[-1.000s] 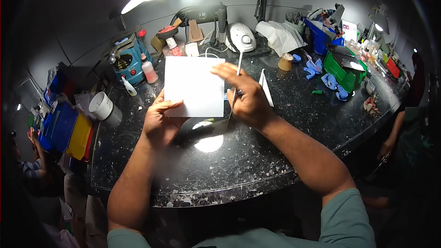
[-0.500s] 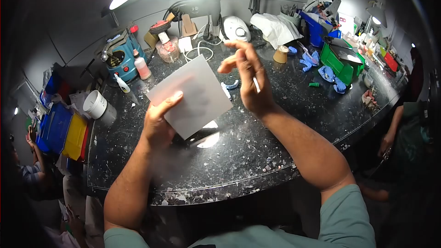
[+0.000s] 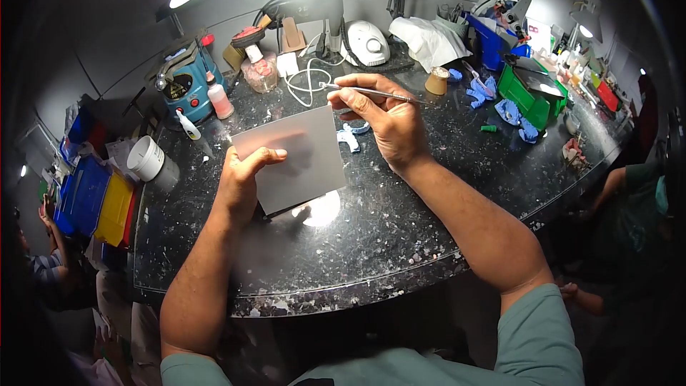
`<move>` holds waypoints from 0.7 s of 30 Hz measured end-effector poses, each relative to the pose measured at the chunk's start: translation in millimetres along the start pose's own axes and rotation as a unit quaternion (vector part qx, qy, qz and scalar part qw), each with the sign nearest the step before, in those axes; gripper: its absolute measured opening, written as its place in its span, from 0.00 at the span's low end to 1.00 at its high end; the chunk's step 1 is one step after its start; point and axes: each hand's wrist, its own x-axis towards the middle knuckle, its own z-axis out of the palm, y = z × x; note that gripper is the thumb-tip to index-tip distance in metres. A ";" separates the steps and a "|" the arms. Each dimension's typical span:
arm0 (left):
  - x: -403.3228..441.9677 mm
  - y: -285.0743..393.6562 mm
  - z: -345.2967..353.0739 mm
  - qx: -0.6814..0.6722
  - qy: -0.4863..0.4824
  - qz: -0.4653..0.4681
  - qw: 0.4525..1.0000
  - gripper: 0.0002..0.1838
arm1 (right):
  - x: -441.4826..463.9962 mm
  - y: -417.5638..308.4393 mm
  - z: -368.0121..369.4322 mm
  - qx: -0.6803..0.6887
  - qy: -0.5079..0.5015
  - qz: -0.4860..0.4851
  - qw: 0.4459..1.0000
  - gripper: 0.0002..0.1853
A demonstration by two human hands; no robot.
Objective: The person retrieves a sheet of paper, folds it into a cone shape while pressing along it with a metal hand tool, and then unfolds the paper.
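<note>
My left hand [image 3: 241, 177] grips a flat, square, greyish translucent sheet [image 3: 306, 175] by its left side, thumb lying on the near face. The sheet is tilted above the bench. To its upper right, my right hand [image 3: 393, 127] pinches a slim metal dental instrument [image 3: 377, 91] between thumb and fingers. The tool's tip points left, close above the sheet's top right corner; I cannot tell if they touch. On the bench just behind the sheet's right edge lies a white dental piece [image 3: 349, 140] beside a blue one.
Along the back of the black bench [image 3: 371, 236] stand a blue machine [image 3: 189, 84], a pink bottle [image 3: 221, 101], a jar [image 3: 260, 73] and a white device [image 3: 368, 43]. A white tub [image 3: 146, 159] is at left. Right: a brown cup [image 3: 436, 81], blue moulds [image 3: 507, 116], a green bin [image 3: 527, 96].
The sheet has turned in my left hand and its right corner has shifted left. My right hand has gone from spread fingers to a pinch, with the metal instrument now pointing left.
</note>
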 end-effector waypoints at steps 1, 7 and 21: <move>0.1 0.0 0.4 -0.004 0.005 -0.004 1.000 0.20 | 0.0 -2.2 2.2 -0.001 0.001 -0.005 1.000 0.10; 11.4 -26.0 -22.7 -0.021 0.026 -0.022 0.999 0.20 | 1.3 3.7 2.7 0.021 0.018 0.003 1.000 0.11; 12.0 -23.9 -18.7 -0.012 0.051 0.001 0.999 0.07 | -1.2 9.0 -2.0 0.015 -0.014 -0.030 0.999 0.09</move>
